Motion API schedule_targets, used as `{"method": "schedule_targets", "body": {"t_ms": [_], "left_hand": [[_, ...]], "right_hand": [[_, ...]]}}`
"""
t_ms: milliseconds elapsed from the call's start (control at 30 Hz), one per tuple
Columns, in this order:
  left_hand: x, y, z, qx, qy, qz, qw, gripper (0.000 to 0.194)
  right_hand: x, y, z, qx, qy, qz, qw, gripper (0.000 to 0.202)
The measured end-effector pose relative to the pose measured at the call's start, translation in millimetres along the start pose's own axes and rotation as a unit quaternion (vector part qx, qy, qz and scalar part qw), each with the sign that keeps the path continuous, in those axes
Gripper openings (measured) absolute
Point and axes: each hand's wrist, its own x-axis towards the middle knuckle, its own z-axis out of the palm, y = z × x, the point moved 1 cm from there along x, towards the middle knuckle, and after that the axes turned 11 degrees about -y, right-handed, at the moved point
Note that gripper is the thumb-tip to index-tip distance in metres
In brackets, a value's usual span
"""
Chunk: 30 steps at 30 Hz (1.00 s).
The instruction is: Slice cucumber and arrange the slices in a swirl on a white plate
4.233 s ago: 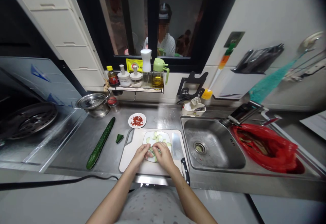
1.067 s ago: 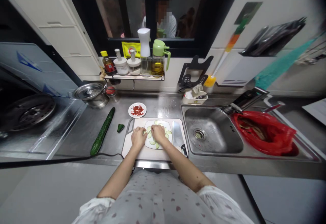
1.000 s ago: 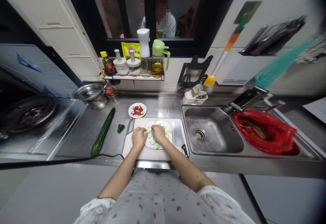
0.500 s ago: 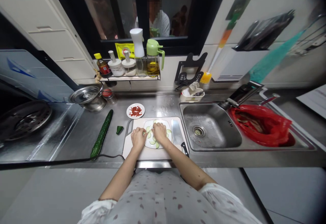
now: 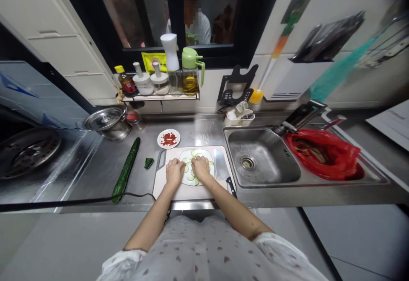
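Note:
A white plate (image 5: 207, 153) with pale green cucumber slices (image 5: 191, 178) laid out on it rests on the light cutting board (image 5: 191, 194). My left hand (image 5: 175, 171) is at the plate's left edge, fingers pinched together on a cucumber slice. Over the middle of the plate, my right hand (image 5: 200, 168) has its fingers bent down and closed on a slice, the tips partly hidden. A cleaver (image 5: 221, 164) with a black handle lies on the board right of the plate. Left of the board are a cut cucumber end (image 5: 148, 162) and a long cucumber (image 5: 127, 170).
Behind the board sits a small plate of chopped red pieces (image 5: 168, 139). A lidded pot (image 5: 110, 123) stands back left. The sink (image 5: 262, 157) is on the right, beside a red plastic bag (image 5: 326, 155). A dark cord (image 5: 96, 200) crosses the counter's front left.
The view has shifted slightly. My left fingers have moved a little at the plate's left edge, and my right hand remains over the slices with a small shift of its fingers.

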Motion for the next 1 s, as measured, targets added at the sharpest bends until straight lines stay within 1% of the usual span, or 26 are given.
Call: {"method": "schedule_targets", "body": {"t_ms": [67,133,433,633,833,1000], "left_hand": [[0.2,1.1,0.3,0.020,-0.008,0.024,0.999,0.023],[0.7,1.3,1.0,0.029,-0.013,0.030,0.999,0.024],[-0.3,0.7,-0.7,0.017,-0.026,0.021,0.999,0.026],[0.1,3.4,-3.4,0.029,-0.048,0.015,0.998,0.026],[0.0,3.7,-1.3,0.051,-0.034,0.023,0.998,0.026],[0.6,6.0,-3.2,0.059,-0.041,0.022,0.997,0.025]], "right_hand": [[0.7,0.1,0.5,-0.009,-0.001,-0.005,1.000,0.024],[1.4,0.1,1.2,-0.015,-0.002,-0.009,1.000,0.024],[2.5,-0.1,1.3,-0.018,-0.004,-0.012,1.000,0.024],[2.6,-1.2,2.3,-0.031,-0.004,-0.024,0.999,0.026],[2.1,-1.8,3.2,-0.039,-0.005,-0.027,0.999,0.027],[2.3,-2.3,2.6,-0.043,-0.004,-0.028,0.999,0.028]]}}
